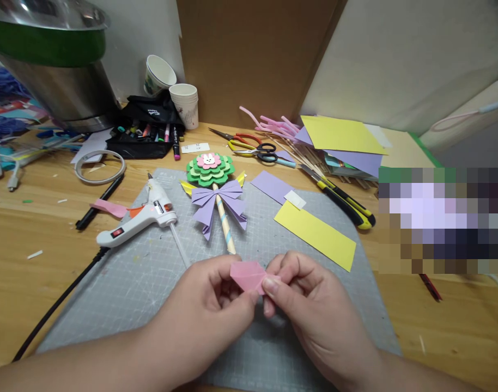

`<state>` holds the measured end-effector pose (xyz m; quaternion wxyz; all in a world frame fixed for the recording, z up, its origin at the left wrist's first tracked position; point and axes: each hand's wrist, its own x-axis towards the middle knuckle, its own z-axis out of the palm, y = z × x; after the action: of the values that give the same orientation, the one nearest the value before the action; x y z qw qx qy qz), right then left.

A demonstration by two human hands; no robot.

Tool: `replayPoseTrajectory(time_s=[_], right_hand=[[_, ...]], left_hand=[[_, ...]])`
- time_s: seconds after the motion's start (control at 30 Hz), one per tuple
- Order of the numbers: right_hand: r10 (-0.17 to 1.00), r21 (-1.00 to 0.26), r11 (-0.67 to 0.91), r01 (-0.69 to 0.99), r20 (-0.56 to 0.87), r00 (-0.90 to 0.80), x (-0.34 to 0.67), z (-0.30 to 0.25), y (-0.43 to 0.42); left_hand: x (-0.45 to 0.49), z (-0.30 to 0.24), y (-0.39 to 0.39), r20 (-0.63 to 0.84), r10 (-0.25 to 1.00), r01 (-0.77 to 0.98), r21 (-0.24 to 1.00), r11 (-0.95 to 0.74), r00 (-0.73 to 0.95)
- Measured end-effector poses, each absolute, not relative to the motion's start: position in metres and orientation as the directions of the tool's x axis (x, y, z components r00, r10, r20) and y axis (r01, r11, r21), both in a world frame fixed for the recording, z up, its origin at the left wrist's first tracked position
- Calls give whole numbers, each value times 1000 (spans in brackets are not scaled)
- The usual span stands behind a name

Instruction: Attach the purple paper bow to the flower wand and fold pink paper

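Observation:
Between my two hands is a small piece of folded pink paper (247,275). My left hand (216,305) pinches its left side, thumb in front and fingers behind. The right edge is gripped by the thumb and forefinger of my right hand (310,296). Just beyond lies a paper flower wand: a green layered flower (210,170) with a pink rabbit centre, a purple paper bow (217,200), and a striped stick (224,226) whose lower end reaches my left hand. A grey cutting mat (143,305) lies beneath everything.
A white hot glue gun (138,220) with a black cord rests at left. Purple paper (268,186), a yellow strip (316,234) and a utility knife (342,201) lie at right. Scissors (249,146), paper cups (184,106) and a pen case (146,130) stand behind. A pixelated patch hides the far right.

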<state>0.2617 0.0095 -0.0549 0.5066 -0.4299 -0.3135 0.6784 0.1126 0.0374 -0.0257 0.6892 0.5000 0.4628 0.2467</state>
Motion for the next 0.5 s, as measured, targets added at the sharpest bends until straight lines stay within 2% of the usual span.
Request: replayPoseTrajectory(time_s=[0.5], right_hand=[[954,-855,-300,-423,-266,-137,259,-55,10]], left_hand=[[108,-32,38,-306,846,244,945,216,437]])
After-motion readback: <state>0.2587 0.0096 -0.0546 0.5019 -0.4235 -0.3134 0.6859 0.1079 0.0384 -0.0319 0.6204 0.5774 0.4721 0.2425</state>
